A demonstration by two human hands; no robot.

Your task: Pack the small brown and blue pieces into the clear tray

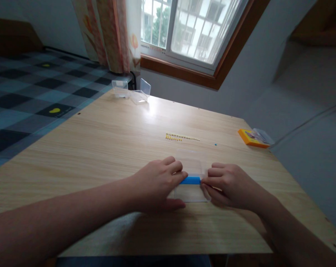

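Observation:
A shallow clear plastic box [194, 194] lies open on the table in front of me, with a bright blue strip [192, 180] across it. My left hand [163, 181] grips the box's left side. Its index fingertip rests at the strip's left end, and the thumb lies lower, near the box's front edge. At the strip's other end, the fingers of my right hand [226, 183] are closed against its tip. The lower fingers of that hand sit by the box's right wall. Both hands hide parts of the box.
Rows of small yellow and dark pieces [181, 137] lie beyond the box, with a tiny blue piece [215, 144] to their right. An orange-yellow box [253, 138] sits at the table's right edge. Open clear cases [140, 96] stand at the far left corner. A checked bed [31, 89] adjoins the table.

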